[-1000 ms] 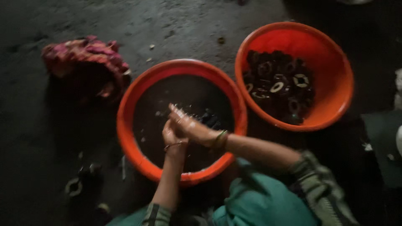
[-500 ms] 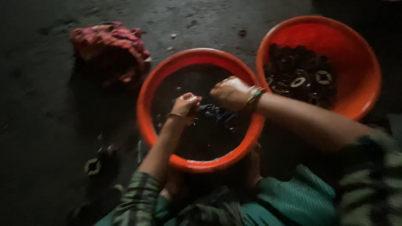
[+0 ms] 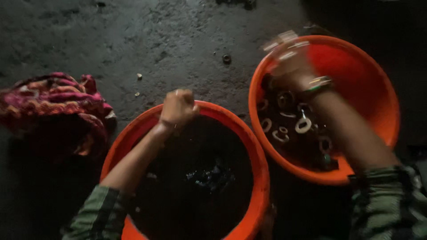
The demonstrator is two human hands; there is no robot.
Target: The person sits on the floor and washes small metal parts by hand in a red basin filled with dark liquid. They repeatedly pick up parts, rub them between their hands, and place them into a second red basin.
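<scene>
My left hand (image 3: 178, 106) is curled into a fist at the far rim of the near orange tub (image 3: 258, 178), which holds dark liquid and a small dark clump (image 3: 212, 177). My right hand (image 3: 291, 62) is blurred with motion above the far-left rim of the second orange tub (image 3: 378, 93). Pale blurred shapes show at its fingertips; I cannot tell whether it grips them. A bangle sits on that wrist. In the second tub lie several dark and pale ring-shaped parts (image 3: 293, 120).
A crumpled pink and red patterned cloth (image 3: 58, 102) lies on the dark, rough floor to the left of the near tub. A small ring (image 3: 226, 58) and a few bits of debris lie on the floor beyond the tubs.
My right hand has left the near tub and swung over to the second tub. My left hand rose from the liquid to the near tub's far rim. The view shifted.
</scene>
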